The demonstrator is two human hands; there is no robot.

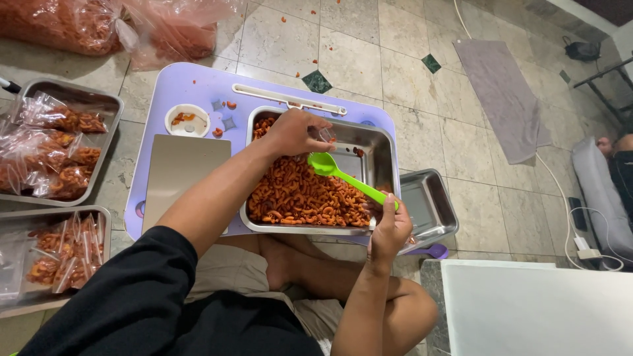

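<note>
Green plastic spoon point(343, 175), gripped by its handle in my right hand point(389, 231), bowl hovering over the steel tray point(386, 142) for scooping; orange-red curled snacks point(300, 198) heaped in that tray; my left hand point(293, 134), above the tray, pinches a small clear bag point(326, 135) mouth-up beside the spoon.

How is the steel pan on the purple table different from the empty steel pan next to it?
The steel pan on the purple table holds red-orange macaroni; the empty steel pan holds nothing. The first sits squarely on the purple lap table, while the empty one hangs off its right edge, partly tucked under the first. The right hand holds a green spoon over the filled one. Both are shiny rectangular steel.
</note>
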